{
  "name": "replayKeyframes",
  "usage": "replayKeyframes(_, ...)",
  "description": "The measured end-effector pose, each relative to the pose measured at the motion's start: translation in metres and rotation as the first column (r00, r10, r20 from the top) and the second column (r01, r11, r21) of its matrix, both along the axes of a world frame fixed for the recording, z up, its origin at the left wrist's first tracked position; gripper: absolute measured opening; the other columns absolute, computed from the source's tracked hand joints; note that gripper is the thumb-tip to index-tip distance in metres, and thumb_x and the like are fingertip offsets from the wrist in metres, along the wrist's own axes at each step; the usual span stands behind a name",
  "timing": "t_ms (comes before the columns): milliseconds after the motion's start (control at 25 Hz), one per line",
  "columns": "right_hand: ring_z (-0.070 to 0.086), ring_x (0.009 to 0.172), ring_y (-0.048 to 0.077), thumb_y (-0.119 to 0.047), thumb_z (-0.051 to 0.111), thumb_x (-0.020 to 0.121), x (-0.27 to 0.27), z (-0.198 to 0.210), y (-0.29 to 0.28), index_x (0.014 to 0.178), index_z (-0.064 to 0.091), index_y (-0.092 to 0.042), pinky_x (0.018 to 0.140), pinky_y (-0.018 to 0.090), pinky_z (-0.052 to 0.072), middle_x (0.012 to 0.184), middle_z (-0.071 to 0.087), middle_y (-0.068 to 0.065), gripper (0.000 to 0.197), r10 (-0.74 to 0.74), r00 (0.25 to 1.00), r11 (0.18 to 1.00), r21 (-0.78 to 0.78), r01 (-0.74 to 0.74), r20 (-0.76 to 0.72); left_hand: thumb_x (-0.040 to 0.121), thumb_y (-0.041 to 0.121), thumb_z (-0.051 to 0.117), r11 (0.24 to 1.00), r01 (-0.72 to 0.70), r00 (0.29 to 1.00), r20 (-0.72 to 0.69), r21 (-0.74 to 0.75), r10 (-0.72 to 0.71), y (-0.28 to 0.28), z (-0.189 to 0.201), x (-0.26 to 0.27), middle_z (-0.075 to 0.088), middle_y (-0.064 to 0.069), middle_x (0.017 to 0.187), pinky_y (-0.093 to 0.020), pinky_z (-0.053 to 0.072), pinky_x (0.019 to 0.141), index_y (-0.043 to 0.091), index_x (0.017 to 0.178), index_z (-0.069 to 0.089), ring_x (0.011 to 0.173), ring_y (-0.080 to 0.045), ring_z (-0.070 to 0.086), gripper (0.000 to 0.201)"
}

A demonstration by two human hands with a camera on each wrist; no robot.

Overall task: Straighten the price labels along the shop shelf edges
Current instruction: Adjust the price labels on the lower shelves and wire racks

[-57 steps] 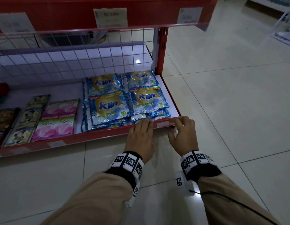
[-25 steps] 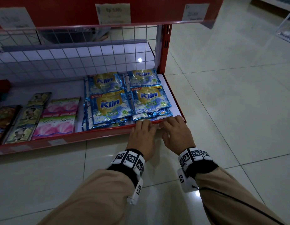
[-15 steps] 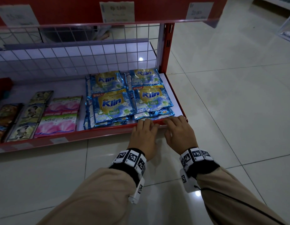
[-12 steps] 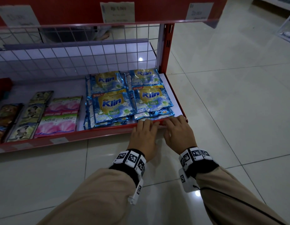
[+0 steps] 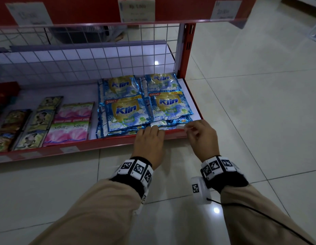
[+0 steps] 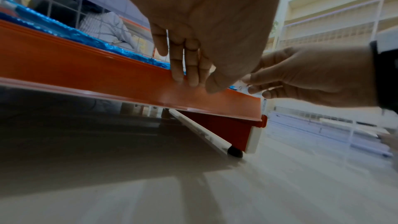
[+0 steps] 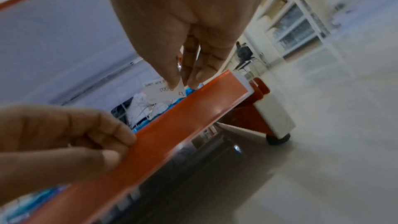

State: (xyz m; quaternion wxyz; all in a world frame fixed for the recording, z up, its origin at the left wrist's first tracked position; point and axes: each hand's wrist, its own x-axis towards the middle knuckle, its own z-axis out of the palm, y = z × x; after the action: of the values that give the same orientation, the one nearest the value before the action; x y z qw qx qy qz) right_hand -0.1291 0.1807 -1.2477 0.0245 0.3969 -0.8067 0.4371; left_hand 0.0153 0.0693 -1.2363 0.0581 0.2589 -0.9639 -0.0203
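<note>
Your right hand (image 5: 201, 137) pinched a small white price label (image 7: 162, 92) between thumb and fingertips, holding it just above the red shelf edge (image 5: 104, 143) near the shelf's right end. Your left hand (image 5: 149, 144) lay beside it with straight fingers (image 6: 178, 67) pressed flat on the front of that edge. Blue Klin sachets (image 5: 129, 110) lay on the shelf right behind both hands, with pink sachets (image 5: 68, 129) further left. More labels (image 5: 136, 10) hung along the upper shelf edge.
</note>
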Motion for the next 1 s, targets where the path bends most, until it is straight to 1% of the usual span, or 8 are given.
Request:
replayKeyframes(80, 0.065, 0.071, 0.012, -0.011, 0.069, 0.085, 0.006, 0.004, -0.006, 0.089, 0.068, -0.012, 0.065, 0.025, 0.052, 0.081, 0.069, 0.003, 0.005, -0.005, 0.945, 0.985, -0.16, 0.061, 0.328, 0.094, 0.031, 0.044, 0.987, -0.017, 0.992, -0.117, 0.16, 0.036, -0.004, 0.0, 0.004, 0.055, 0.0, 0.112, -0.037, 0.034, 0.091, 0.021, 0.116, 0.053, 0.105, -0.023, 0.046, 0.026)
replayKeyframes(200, 0.069, 0.077, 0.019, 0.003, 0.066, 0.083, 0.028, 0.006, -0.016, 0.102, 0.064, -0.002, 0.066, 0.025, 0.056, 0.089, 0.071, 0.017, 0.02, 0.204, 0.571, 0.935, -0.331, 0.127, 0.795, 0.097, 0.036, 0.045, 0.887, 0.018, 0.93, -0.334, 0.461, 0.154, -0.009, -0.002, 0.01, 0.062, -0.001, 0.109, -0.038, 0.042, 0.09, 0.021, 0.118, 0.058, 0.106, -0.021, 0.05, 0.029)
replayKeyframes(400, 0.07, 0.075, 0.015, 0.006, 0.063, 0.084, 0.05, 0.004, -0.023, 0.098, 0.064, -0.004, 0.065, 0.025, 0.057, 0.084, 0.073, 0.008, 0.017, 0.273, 0.373, 0.947, -0.317, 0.06, 0.887, 0.097, 0.035, 0.046, 0.848, 0.001, 0.915, -0.343, 0.53, 0.213, -0.012, -0.004, 0.012, 0.062, -0.004, 0.1, -0.041, 0.048, 0.084, 0.017, 0.108, 0.061, 0.097, -0.023, 0.055, 0.026)
replayKeyframes(480, 0.069, 0.076, 0.017, 0.006, 0.064, 0.083, 0.051, 0.003, -0.024, 0.102, 0.063, -0.001, 0.07, 0.03, 0.057, 0.086, 0.071, 0.012, 0.02, 0.244, 0.411, 0.959, -0.282, 0.032, 0.878, 0.097, 0.031, 0.047, 0.863, -0.026, 0.918, -0.329, 0.505, 0.221, -0.013, -0.005, 0.013, 0.059, -0.004, 0.095, -0.04, 0.046, 0.08, 0.016, 0.101, 0.059, 0.093, -0.024, 0.054, 0.02)
replayKeyframes(560, 0.067, 0.085, 0.016, 0.004, 0.066, 0.082, 0.05, 0.004, -0.022, 0.109, 0.062, -0.005, 0.077, 0.027, 0.053, 0.094, 0.07, 0.011, 0.028, 0.202, 0.646, 0.973, -0.227, -0.045, 0.736, 0.097, 0.029, 0.047, 0.898, -0.041, 0.932, -0.308, 0.437, 0.192, -0.013, -0.003, 0.014, 0.056, -0.001, 0.09, -0.036, 0.041, 0.076, 0.016, 0.097, 0.057, 0.091, -0.023, 0.05, 0.015)
replayKeyframes(680, 0.059, 0.104, 0.011, -0.004, 0.065, 0.084, 0.038, 0.014, -0.015, 0.126, 0.055, -0.015, 0.089, 0.02, 0.046, 0.114, 0.064, 0.001, 0.045, 0.305, 0.942, 0.952, -0.077, -0.296, 0.142, 0.097, 0.025, 0.044, 0.955, -0.007, 0.972, -0.223, 0.298, 0.077, -0.013, 0.002, 0.013, 0.059, -0.002, 0.098, -0.036, 0.036, 0.079, 0.017, 0.1, 0.057, 0.096, -0.024, 0.047, 0.015)
replayKeyframes(800, 0.056, 0.099, 0.025, -0.006, 0.06, 0.087, 0.026, 0.02, -0.018, 0.112, 0.066, -0.012, 0.086, 0.036, 0.046, 0.105, 0.066, 0.006, 0.027, 0.416, 0.88, 0.904, 0.211, -0.372, -0.228, 0.096, 0.024, 0.044, 0.978, 0.027, 0.989, -0.147, 0.207, 0.004, -0.013, 0.002, 0.014, 0.057, -0.003, 0.107, -0.035, 0.034, 0.083, 0.017, 0.106, 0.055, 0.101, -0.024, 0.045, 0.017)
replayKeyframes(1000, 0.063, 0.086, 0.018, -0.003, 0.06, 0.087, 0.023, 0.019, -0.025, 0.095, 0.066, -0.012, 0.077, 0.029, 0.05, 0.09, 0.068, 0.002, 0.013, 0.274, 0.962, 0.962, 0.026, -0.273, -0.017, 0.093, 0.03, 0.047, 0.99, -0.012, 0.991, -0.132, 0.139, 0.03, -0.014, -0.001, 0.025, 0.054, 0.002, 0.113, -0.035, 0.034, 0.09, 0.022, 0.115, 0.051, 0.106, -0.021, 0.046, 0.024)
